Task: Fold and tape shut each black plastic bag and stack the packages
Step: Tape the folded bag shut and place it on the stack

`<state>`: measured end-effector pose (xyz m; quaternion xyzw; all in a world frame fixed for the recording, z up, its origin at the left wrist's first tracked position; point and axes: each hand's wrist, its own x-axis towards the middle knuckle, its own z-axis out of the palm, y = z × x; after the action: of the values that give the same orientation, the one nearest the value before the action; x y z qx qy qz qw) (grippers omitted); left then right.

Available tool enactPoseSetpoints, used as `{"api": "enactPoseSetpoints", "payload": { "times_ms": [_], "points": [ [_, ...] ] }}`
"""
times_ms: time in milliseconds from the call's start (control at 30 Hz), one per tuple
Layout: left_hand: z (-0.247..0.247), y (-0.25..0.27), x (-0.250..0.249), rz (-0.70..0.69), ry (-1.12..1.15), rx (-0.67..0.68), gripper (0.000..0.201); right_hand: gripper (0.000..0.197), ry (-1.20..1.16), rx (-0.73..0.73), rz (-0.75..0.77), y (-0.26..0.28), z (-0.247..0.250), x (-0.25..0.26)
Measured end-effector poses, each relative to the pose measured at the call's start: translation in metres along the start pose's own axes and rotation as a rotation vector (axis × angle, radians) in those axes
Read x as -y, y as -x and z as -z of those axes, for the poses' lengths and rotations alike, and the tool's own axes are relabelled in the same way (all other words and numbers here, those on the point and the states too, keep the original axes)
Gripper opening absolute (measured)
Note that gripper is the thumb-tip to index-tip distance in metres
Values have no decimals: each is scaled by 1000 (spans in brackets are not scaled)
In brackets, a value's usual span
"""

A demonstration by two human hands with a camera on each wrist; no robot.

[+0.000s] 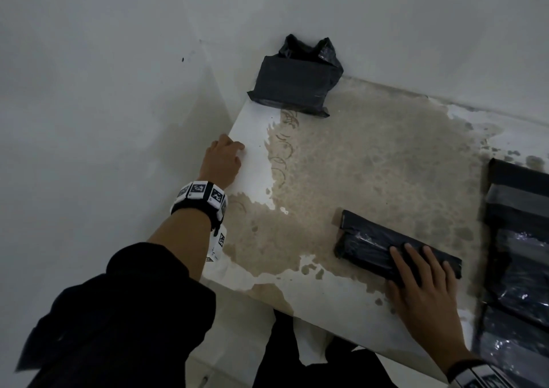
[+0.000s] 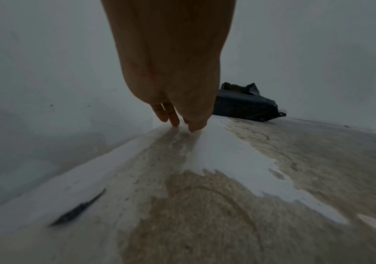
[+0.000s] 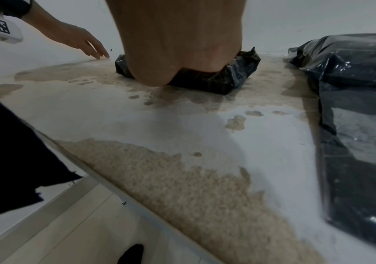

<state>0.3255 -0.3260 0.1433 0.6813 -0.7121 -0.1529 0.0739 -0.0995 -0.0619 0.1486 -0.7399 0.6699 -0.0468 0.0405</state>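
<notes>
— Hands? Well apart. Right hand [image 1: 421,280] flat, fingers straight, pressing the small folded package [image 1: 395,243] near the table's [image 1: 371,156] front edge. Left hand [image 1: 221,162] relaxed, holding nothing, fingertips [image 2: 192,127] touching the left edge.

— Next bag? Far corner against the wall: unsealed black bag [image 1: 292,83], mouth gaping, long axis running away from the body. Nearer the left hand, likely its reach.

— Stack? Taped packages [image 1: 523,239] just right of the right hand. Contents unseen.

Black sleeves pushed up forearms; white wristbands [image 1: 199,195] with black square markers on both wrists.
</notes>
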Motion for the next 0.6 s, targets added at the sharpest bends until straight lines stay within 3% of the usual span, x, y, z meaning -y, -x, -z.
{"api": "enactPoseSetpoints", "payload": {
  "times_ms": [233, 367, 600],
  "points": [
    [11, -2, 3, 13, 73, -16, 14, 64, -3, 13, -4, 0, 1, 2],
    [14, 0, 2, 38, 103, -58, 13, 65, -6, 12, -15, 0, 1, 3],
    [11, 18, 12, 16, 307, -280, 13, 65, -10, 6, -9, -1, 3, 4]
  ]
}}
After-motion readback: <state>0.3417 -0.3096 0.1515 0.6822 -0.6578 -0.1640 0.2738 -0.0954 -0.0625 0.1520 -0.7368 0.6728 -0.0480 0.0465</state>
